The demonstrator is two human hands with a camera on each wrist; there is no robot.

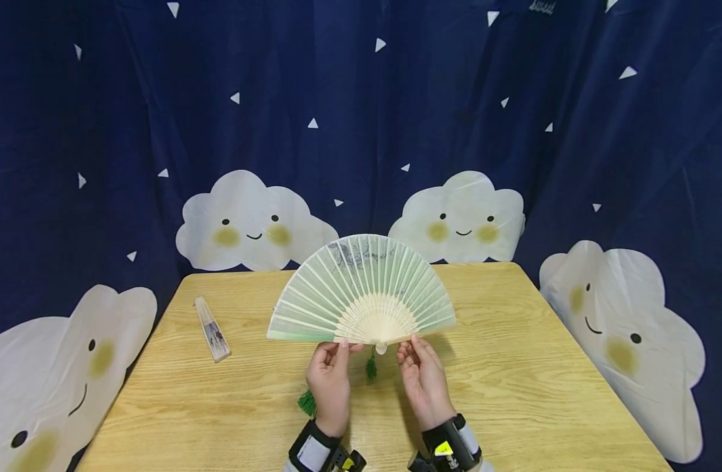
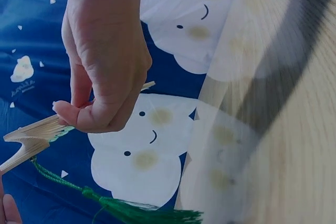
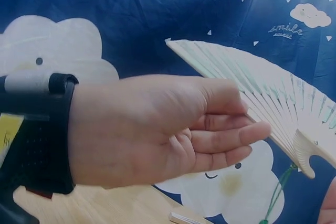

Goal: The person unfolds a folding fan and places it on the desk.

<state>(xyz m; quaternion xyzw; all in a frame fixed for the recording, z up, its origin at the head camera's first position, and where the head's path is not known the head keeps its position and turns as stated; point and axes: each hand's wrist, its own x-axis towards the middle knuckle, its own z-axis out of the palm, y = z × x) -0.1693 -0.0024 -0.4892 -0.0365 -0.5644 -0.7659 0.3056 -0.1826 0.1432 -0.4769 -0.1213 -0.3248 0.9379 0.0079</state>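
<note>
A pale green folding fan (image 1: 363,288) with light wooden ribs is spread wide and held up over the table, a dark print near its top edge. My left hand (image 1: 331,380) pinches its left end stick between thumb and fingers, left of the pivot. On the other side, my right hand (image 1: 422,377) pinches the right end stick, as the right wrist view also shows with the thumb on the guard (image 3: 257,116). A green tassel (image 1: 370,368) hangs from the pivot on a cord. Another green tassel (image 1: 307,402) shows beside my left wrist, partly hidden behind it.
A folded fan (image 1: 212,331), pale with a dark print on part of it, lies at the left of the wooden table (image 1: 543,380). Behind the table hangs a dark blue curtain (image 1: 361,85) with white triangles and smiling cloud shapes (image 1: 251,223).
</note>
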